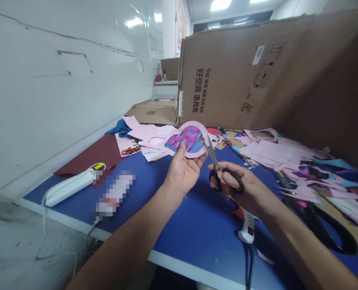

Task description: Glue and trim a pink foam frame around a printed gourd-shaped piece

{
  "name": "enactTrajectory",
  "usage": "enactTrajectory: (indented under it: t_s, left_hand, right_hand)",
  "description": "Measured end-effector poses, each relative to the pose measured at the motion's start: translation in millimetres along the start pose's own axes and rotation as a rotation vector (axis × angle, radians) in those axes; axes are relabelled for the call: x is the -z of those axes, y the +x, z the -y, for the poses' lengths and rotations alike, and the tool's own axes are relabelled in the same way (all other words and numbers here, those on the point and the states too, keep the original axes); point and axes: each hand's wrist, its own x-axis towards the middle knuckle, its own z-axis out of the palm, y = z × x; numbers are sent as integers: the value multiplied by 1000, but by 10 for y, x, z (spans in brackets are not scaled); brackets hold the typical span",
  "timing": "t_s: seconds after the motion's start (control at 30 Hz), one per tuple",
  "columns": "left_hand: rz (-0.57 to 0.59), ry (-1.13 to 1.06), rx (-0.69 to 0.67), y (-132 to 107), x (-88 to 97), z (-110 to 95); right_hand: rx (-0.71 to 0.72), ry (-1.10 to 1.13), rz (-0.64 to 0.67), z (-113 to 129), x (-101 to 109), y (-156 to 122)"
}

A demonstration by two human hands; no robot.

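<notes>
My left hand [183, 171] is closed on a round pink-edged cutout [191, 139] with a purple and blue picture, thumb in front and fingers behind. In my right hand [231, 181] is a pair of black-handled scissors [216, 163], thumb and fingers through the loops. The blades are spread and reach up to the right edge of the cutout; whether they bite into it I cannot tell. Below my right hand a white and orange tool with a black cord, perhaps a glue gun [247, 229], lies on the blue table [197, 241].
Pink paper scraps [269, 155] spread over the right side, near large black-handled shears [332, 229]. A tall cardboard box [227, 80] stands behind. At left are a white power strip [73, 187], a blurred-out item [116, 195] and a maroon sheet [91, 155].
</notes>
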Motion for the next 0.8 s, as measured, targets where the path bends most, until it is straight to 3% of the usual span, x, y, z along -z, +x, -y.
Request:
enactTrajectory:
  t_s: [0.8]
  left_hand:
    - [6,-3,-6,-7,-12,11]
  right_hand:
    - [15,7,-8,-22,3,-1]
